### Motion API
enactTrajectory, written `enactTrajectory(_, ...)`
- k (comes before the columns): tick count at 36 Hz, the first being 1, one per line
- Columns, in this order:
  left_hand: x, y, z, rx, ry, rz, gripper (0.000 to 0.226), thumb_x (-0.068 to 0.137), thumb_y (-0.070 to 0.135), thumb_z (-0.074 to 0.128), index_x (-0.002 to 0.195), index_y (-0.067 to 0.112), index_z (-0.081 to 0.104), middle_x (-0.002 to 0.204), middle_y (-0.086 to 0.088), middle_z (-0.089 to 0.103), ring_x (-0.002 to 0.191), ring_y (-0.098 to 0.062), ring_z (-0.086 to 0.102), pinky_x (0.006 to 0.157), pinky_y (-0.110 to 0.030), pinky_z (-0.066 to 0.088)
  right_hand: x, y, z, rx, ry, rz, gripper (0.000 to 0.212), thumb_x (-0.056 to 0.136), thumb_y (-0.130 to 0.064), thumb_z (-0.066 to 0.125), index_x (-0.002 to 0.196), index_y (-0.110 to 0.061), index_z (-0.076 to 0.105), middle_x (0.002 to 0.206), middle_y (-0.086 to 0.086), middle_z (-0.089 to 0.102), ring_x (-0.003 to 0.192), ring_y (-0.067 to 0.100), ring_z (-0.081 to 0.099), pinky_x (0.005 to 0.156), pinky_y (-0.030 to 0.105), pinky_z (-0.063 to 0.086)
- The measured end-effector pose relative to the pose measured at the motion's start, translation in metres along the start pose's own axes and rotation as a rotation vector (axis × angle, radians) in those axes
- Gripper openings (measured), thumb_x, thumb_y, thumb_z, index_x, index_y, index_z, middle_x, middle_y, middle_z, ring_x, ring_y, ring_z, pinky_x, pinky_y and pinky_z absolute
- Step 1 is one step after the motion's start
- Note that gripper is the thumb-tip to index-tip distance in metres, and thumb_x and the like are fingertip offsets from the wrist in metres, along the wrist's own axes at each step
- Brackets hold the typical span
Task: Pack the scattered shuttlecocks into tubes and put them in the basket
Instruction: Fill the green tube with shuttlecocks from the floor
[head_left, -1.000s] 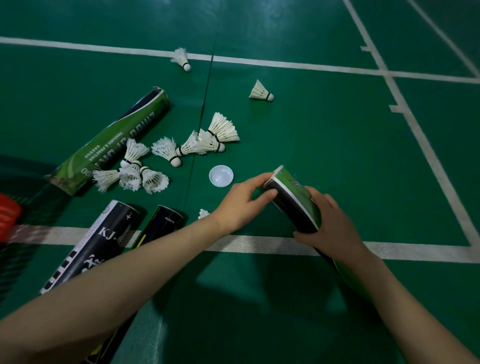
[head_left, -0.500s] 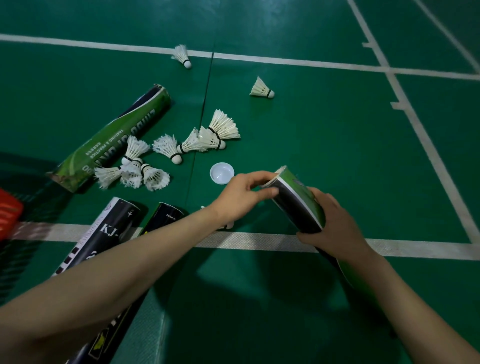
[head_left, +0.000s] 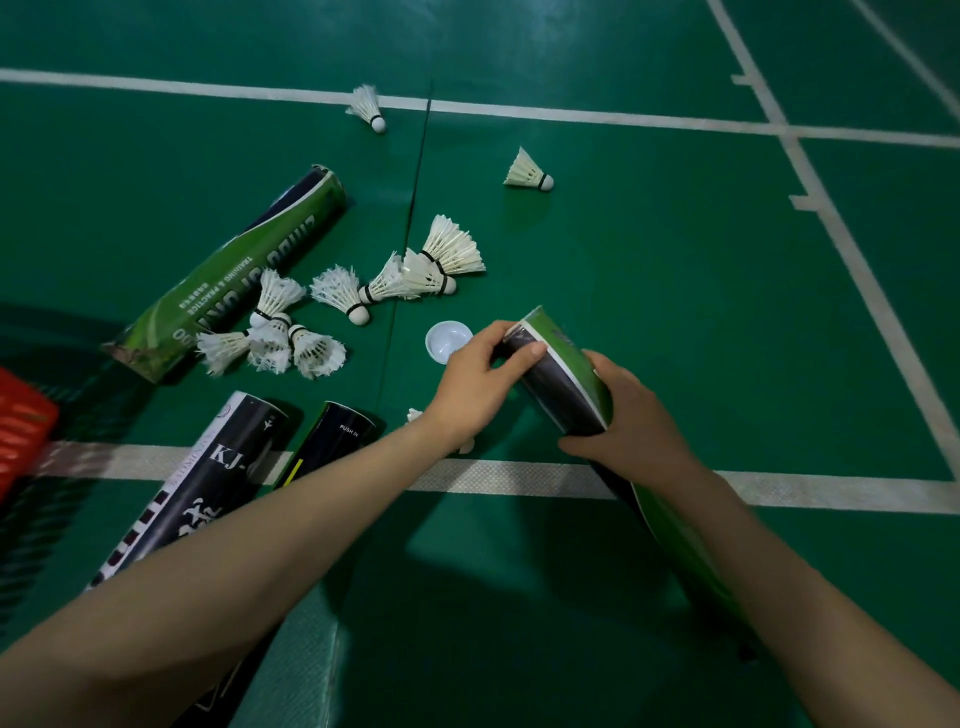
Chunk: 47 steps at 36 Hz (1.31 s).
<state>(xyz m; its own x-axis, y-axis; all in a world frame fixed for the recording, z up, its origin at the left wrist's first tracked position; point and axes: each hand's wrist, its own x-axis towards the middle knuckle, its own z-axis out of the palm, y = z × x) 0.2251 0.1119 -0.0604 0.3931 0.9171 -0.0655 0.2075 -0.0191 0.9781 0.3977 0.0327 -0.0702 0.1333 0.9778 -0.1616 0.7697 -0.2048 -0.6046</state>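
The right hand (head_left: 631, 423) wraps the middle of a tilted green tube (head_left: 558, 395), light thin card that would likely dent if squeezed. The left hand (head_left: 475, 387) pinches its rim, hiding whatever is inside. Beyond lie a white cap (head_left: 444, 343) and the shuttlecocks (head_left: 340, 288), feather-light and fragile, best lifted by the cork. The red basket (head_left: 21, 431) sits at the left edge, its contents unseen.
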Motion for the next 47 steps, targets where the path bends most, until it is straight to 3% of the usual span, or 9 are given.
enactTrajectory(6,0.008,-0.001,0.000,-0.019,0.035,-0.034,0.032,0.091,0.031,0.060,0.120,0.018,0.053,0.115,0.002,0.060,0.104,-0.009,0.055,0.091,-0.023,0.040,0.011,-0.009,0.005,0.089,-0.017,-0.007,0.091,0.054,-0.035,0.083,0.135,-0.031,0.041,0.116,-0.002,0.057,0.099,0.018,0.057,0.083,0.035,0.050)
enactTrajectory(11,0.014,0.000,-0.004,-0.301,0.102,-0.263,0.081,0.090,0.048,0.054,0.150,0.029,0.002,0.157,-0.005,0.016,0.142,-0.020,0.023,0.116,-0.044,0.023,0.040,-0.035,0.005,0.328,-0.052,0.153,0.075,0.066,-0.034,0.083,0.129,-0.026,0.044,0.107,-0.006,0.059,0.090,0.013,0.060,0.069,0.024,0.049)
enactTrajectory(18,-0.021,-0.024,-0.024,-0.143,-0.324,-0.447,0.071,0.081,0.044,0.068,0.139,0.023,0.032,0.119,0.000,0.061,0.105,-0.017,0.062,0.095,-0.040,0.049,0.092,-0.058,0.018,0.792,0.063,0.433,0.114,0.054,-0.059,0.081,0.141,-0.013,0.024,0.135,0.011,0.049,0.115,0.028,0.056,0.098,0.047,0.047)
enactTrajectory(23,-0.031,-0.034,-0.038,-0.003,-0.321,-0.459,0.091,0.061,0.048,0.079,0.136,0.028,0.034,0.115,0.002,0.064,0.100,-0.017,0.065,0.092,-0.042,0.052,0.102,-0.069,0.041,0.921,0.046,0.478,0.097,0.063,-0.044,0.083,0.135,-0.012,0.026,0.124,0.012,0.056,0.102,0.026,0.062,0.092,0.046,0.052)
enactTrajectory(27,-0.047,-0.036,-0.059,0.171,-0.364,-0.458,0.082,0.069,0.042,0.078,0.134,0.023,0.032,0.112,0.002,0.062,0.097,-0.014,0.064,0.090,-0.036,0.053,0.105,-0.060,0.043,0.796,0.130,0.415,0.131,0.051,-0.045,0.084,0.147,-0.037,-0.004,0.144,0.009,0.036,0.121,0.028,0.049,0.103,0.048,0.042)
enactTrajectory(30,-0.067,-0.040,-0.071,0.274,-0.423,-0.483,0.078,0.069,0.042,0.081,0.126,0.026,0.030,0.109,0.002,0.063,0.095,-0.016,0.065,0.088,-0.038,0.054,0.108,-0.053,0.034,0.718,0.168,0.380,0.105,0.071,-0.039,0.080,0.149,-0.036,0.009,0.149,0.009,0.022,0.126,0.026,0.041,0.106,0.043,0.039)
enactTrajectory(35,-0.089,-0.048,-0.085,0.327,-0.424,-0.532,0.078,0.073,0.036,0.079,0.124,0.021,0.022,0.099,0.008,0.051,0.085,-0.003,0.053,0.065,-0.016,0.043,0.102,-0.068,0.044,0.670,0.028,0.299,0.040,0.080,-0.039,0.072,0.107,-0.017,0.053,0.106,0.004,0.056,0.095,0.021,0.059,0.080,0.033,0.052)
enactTrajectory(42,-0.087,-0.045,-0.090,0.334,-0.189,-0.424,0.082,0.070,0.047,0.077,0.130,0.023,0.026,0.102,0.009,0.052,0.080,-0.003,0.056,0.058,-0.010,0.042,0.081,-0.108,0.097,0.628,-0.098,0.198,0.032,0.086,-0.041,0.065,0.100,-0.016,0.050,0.095,0.002,0.056,0.083,0.017,0.058,0.072,0.032,0.049)
enactTrajectory(47,-0.093,-0.046,-0.098,0.525,-0.072,-0.310,0.102,0.056,0.069,0.062,0.138,0.037,0.009,0.124,-0.006,0.046,0.089,-0.025,0.059,0.075,-0.041,0.055,0.086,-0.127,0.097,0.643,-0.154,0.139,0.035,0.099,-0.050,0.031,0.105,-0.021,0.051,0.094,-0.002,0.055,0.086,0.011,0.053,0.074,0.028,0.040)
